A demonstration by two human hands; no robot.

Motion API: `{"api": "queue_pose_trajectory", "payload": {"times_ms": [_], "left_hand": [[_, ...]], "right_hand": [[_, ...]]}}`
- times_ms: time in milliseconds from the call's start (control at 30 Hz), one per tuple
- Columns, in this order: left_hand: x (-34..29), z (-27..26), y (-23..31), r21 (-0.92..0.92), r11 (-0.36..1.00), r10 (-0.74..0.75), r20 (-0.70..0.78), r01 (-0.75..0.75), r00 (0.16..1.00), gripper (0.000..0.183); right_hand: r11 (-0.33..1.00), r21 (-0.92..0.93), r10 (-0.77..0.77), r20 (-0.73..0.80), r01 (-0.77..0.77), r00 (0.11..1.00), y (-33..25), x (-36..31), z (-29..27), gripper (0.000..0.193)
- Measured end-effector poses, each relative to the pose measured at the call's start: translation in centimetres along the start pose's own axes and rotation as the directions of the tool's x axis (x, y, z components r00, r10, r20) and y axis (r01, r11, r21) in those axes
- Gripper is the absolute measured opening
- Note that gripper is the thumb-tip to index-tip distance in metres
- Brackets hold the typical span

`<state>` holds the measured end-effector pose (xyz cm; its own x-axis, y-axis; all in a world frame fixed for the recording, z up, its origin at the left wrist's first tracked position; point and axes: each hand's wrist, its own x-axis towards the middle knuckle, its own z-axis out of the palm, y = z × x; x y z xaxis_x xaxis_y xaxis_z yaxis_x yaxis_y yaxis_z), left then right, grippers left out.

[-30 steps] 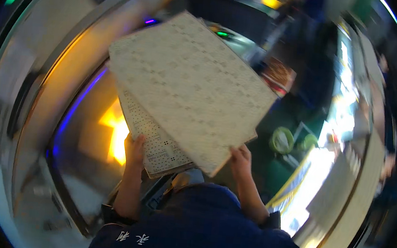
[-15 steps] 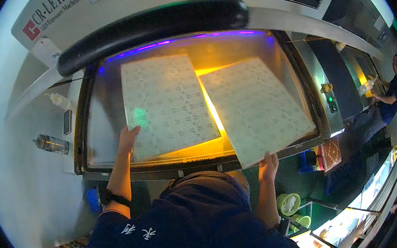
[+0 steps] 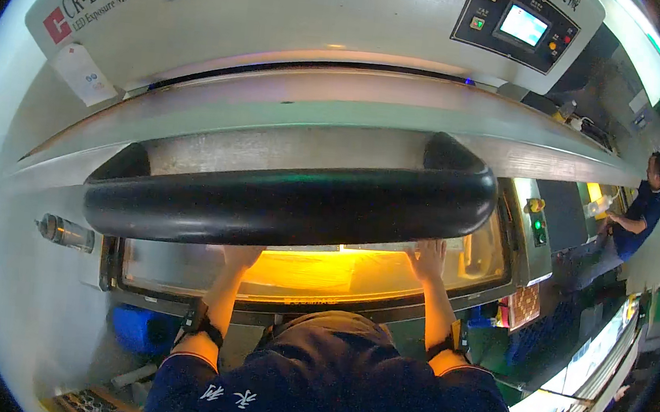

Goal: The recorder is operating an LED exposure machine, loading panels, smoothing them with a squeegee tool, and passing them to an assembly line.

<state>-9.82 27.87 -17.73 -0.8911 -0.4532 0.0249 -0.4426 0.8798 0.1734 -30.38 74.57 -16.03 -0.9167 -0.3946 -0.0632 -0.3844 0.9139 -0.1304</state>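
Both my arms reach into a glowing exposure tray (image 3: pixel 510 251) with a dark frame. My left hand (image 3: pixel 243 255) goes in beneath a thick black handle bar (image 3: pixel 290 206), which hides its fingers. My right hand (image 3: pixel 428 260) lies beneath the bar's right half, its fingers stretched out flat and their tips partly covered. Under the bar's lower edge, a thin strip of the pale panels (image 3: pixel 318 248) shows between my hands. The rest of the panels is hidden by the bar and the lid (image 3: pixel 338 119). Yellow light fills the tray's near part.
A control panel with a screen (image 3: pixel 524 24) sits at the upper right. On the left ledge lies a clear cylinder (image 3: pixel 65 233); below it stands a blue bin (image 3: pixel 145 330). A green-lit button box (image 3: pixel 538 226) is at right. Further right, another person (image 3: pixel 640 220) works.
The lid with its black bar now covers most of the tray and the panels. My hands have left the panels' near edges and reach further in, closer together.
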Motion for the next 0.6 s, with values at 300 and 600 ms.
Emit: {"api": "queue_pose_trajectory", "payload": {"times_ms": [300,600], "left_hand": [[1.4,-5.4,3.6,-0.020,0.997,-0.081,-0.162,0.078,0.984,0.089],[-3.7,-41.4,17.4,0.262,0.915,0.334,-0.918,-0.309,0.212,0.082]], "right_hand": [[0.993,0.030,-0.110,-0.046,0.111,0.993,0.2,0.4,-0.8,0.067],[0.992,0.023,-0.122,-0.113,0.125,0.986,0.7,0.8,1.2,0.068]]}}
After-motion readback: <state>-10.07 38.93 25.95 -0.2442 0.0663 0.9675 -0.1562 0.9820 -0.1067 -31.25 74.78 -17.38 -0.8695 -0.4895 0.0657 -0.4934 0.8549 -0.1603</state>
